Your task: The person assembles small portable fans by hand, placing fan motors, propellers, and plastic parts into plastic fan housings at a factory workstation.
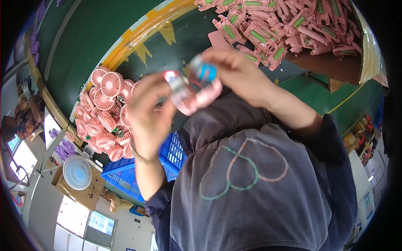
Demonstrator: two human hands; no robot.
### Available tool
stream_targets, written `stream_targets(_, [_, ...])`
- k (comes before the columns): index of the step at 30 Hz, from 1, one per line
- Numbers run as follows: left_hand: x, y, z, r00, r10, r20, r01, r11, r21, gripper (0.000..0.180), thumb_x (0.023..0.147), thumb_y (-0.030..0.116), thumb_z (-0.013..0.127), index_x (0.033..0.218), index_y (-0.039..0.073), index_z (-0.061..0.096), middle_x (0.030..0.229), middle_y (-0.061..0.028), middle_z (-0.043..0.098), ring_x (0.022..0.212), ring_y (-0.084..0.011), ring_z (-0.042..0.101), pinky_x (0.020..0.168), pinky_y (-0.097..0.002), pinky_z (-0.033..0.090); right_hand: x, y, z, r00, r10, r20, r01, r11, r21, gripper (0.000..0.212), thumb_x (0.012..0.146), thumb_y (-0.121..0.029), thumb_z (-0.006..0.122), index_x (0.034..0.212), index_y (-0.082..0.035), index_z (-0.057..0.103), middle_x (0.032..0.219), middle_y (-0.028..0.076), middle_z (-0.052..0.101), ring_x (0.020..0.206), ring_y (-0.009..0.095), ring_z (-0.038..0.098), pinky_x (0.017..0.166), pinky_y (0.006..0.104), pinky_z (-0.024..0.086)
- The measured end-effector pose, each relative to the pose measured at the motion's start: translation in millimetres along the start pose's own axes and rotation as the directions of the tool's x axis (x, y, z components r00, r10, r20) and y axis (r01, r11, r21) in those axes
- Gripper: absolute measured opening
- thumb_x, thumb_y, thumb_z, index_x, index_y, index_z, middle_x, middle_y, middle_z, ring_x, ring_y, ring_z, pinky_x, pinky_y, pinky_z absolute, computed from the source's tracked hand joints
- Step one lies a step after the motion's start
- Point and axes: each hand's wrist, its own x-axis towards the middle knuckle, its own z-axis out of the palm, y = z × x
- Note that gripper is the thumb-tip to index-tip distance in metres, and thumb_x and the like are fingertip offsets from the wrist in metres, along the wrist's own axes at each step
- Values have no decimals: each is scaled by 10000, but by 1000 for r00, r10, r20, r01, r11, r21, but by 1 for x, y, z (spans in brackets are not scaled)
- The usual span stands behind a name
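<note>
Both my hands are raised in front of me, close together and smeared by motion. My left hand (148, 106) is closed on one end of a pink plastic shell part (190, 103); a small red glow shows beside its fingers. On the other side, my right hand (236, 71) pinches at the same part. At its fingertips is a short bright-blue piece (206, 72), too blurred to name. Left of my left hand lies a heap of pink round fan heads (104, 100) with spoked grilles, some with small green boards showing.
Pink handle shells (259, 35) with green strips are piled at the far right, by a cardboard box (326, 65). A blue plastic crate (121, 173) stands below my left arm. A yellow-taped edge (125, 46) crosses the green surface. Another person (31, 108) is at far left.
</note>
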Motion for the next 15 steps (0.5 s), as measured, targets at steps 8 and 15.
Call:
stream_targets(8, [133, -126, 0, 975, 26, -220, 33, 965, 260, 263, 760, 130, 707, 994, 23, 652, 925, -128, 667, 806, -211, 662, 735, -286, 508, 79, 43, -91, 932, -272, -239, -190, 193, -963, 180, 817, -127, 555, 825, 50, 592, 809, 239, 629, 775, 380, 627, 677, 467, 491])
stream_targets(15, [78, -131, 6, 956, -272, -111, 290, 936, 201, 319, 724, 128, 700, 1030, 58, 646, 1071, -145, 624, 978, -315, 597, 830, -376, 485, 105, 68, -108, 895, -371, -249, -178, 215, -960, 196, 822, -163, 532, 800, 15, 609, 731, 234, 616, 720, 390, 618, 669, 481, 492])
